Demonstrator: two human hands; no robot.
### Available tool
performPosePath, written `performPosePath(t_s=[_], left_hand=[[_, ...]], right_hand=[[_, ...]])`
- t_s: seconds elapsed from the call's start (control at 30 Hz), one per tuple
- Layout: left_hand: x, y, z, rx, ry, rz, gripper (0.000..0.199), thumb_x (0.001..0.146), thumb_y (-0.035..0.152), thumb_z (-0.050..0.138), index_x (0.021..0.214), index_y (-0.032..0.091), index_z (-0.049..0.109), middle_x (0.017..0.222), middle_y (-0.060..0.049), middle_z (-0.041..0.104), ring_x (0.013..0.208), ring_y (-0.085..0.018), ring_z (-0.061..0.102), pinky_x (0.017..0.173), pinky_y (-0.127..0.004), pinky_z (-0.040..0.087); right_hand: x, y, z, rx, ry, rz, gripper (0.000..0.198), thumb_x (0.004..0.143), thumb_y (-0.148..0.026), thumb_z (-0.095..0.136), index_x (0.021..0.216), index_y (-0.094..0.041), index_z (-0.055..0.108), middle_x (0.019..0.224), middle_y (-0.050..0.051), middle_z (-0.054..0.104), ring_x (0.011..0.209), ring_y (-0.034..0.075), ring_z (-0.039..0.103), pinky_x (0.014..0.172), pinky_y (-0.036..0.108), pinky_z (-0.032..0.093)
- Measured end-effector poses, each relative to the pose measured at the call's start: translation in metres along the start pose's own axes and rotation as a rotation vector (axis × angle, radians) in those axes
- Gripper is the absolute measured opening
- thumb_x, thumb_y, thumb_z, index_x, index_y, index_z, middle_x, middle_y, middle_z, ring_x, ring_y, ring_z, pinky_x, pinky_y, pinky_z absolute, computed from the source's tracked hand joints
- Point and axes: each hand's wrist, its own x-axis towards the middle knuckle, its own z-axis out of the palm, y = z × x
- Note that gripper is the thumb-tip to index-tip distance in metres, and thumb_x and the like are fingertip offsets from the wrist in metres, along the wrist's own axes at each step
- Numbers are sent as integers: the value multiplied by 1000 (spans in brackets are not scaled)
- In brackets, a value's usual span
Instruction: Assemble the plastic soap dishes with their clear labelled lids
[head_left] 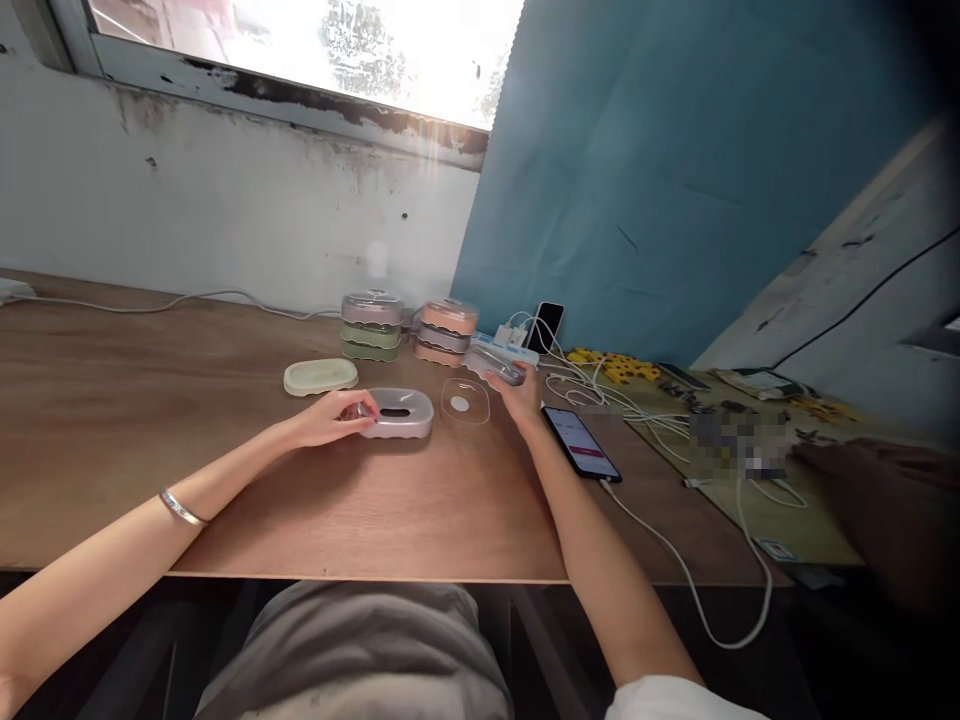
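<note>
My left hand (337, 418) grips the left end of a pale lilac oval plastic box (405, 428), which has a dark slot in its top and rests on the table. My right hand (519, 392) is closed on the right end of a clear oval plastic cover (491, 363), just in front of the power strip. Between the hands lies a flat transparent sheet (478, 405) with a white spot. A cream oval piece (321, 376) is behind my left hand. Further back stand a green and lilac stack of boxes (372, 328) and an orange and lilac stack (445, 332).
A phone (581, 443) with a lit screen lies right of my right forearm, its cable drooping over the table edge. Behind are a power strip (504, 348), white cables (637, 410), a propped phone (546, 327) and yellow items (616, 365). Another person's hand (862, 470) is at far right.
</note>
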Motion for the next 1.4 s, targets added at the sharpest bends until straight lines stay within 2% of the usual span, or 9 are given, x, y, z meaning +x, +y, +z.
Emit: performPosePath(t_s=[0.07, 0.2, 0.33, 0.43, 0.5, 0.63, 0.9, 1.23, 1.4], left_hand=[[0, 2, 0, 8, 5, -8, 33, 86, 49, 48, 92, 18, 60, 72, -2, 63, 60, -16, 52, 57, -27, 39], [1, -1, -2, 62, 62, -30, 35, 89, 50, 43, 97, 19, 59, 82, -3, 68, 60, -15, 53, 56, -27, 40], [4, -16, -14, 232, 178, -87, 35, 89, 47, 39, 101, 20, 57, 104, -7, 65, 90, -23, 59, 76, -33, 44], [2, -30, -24, 419, 210, -148, 31, 84, 42, 46, 103, 20, 57, 117, -10, 61, 116, -32, 48, 99, -47, 32], [1, -35, -27, 531, 208, -199, 33, 84, 39, 46, 108, 19, 56, 125, -13, 57, 122, -35, 42, 101, -53, 25], [-1, -37, -27, 695, 164, -292, 39, 86, 33, 48, 121, 16, 51, 135, -14, 49, 126, -32, 38, 103, -54, 24], [-1, -36, -27, 822, 67, -485, 43, 90, 40, 53, 126, 16, 48, 131, -12, 48, 121, -30, 45, 98, -53, 37], [0, -36, -26, 805, 18, -460, 40, 91, 39, 46, 124, 15, 48, 130, -14, 48, 122, -33, 43, 95, -56, 37], [0, -30, -28, 775, -3, -393, 33, 89, 37, 37, 110, 18, 56, 120, -15, 57, 112, -34, 51, 87, -53, 39]], right_hand=[[2, 10, 5, 14, -6, 36, 64, 59, -46, 72, 113, -17, 51, 112, 13, 57, 104, 29, 54, 92, 43, 40], [1, 18, 12, 74, -76, 55, 63, 60, -50, 71, 111, -18, 51, 109, 12, 61, 100, 27, 57, 88, 39, 44], [-4, 13, 15, 134, -172, 47, 53, 67, -52, 66, 108, -21, 53, 107, 11, 63, 97, 25, 59, 84, 36, 46], [-8, 7, 17, 166, -260, 36, 48, 69, -54, 65, 104, -23, 53, 106, 8, 64, 97, 25, 60, 83, 37, 48], [-10, 4, 18, 185, -313, 22, 49, 68, -55, 66, 104, -25, 53, 108, 7, 63, 98, 24, 60, 83, 36, 49], [-14, 4, 19, 205, -391, -21, 56, 66, -52, 69, 111, -26, 50, 115, 7, 60, 102, 24, 59, 85, 36, 49], [-20, 7, 19, 175, -475, -91, 67, 65, -47, 71, 123, -30, 44, 130, 5, 51, 117, 24, 50, 100, 41, 41], [-16, 13, 14, 109, -487, -26, 70, 71, -56, 64, 130, -25, 39, 133, 11, 48, 118, 27, 50, 98, 43, 40], [-15, 15, 13, 122, -510, -55, 73, 69, -52, 69, 130, -27, 40, 126, 8, 53, 109, 25, 55, 93, 41, 44]])
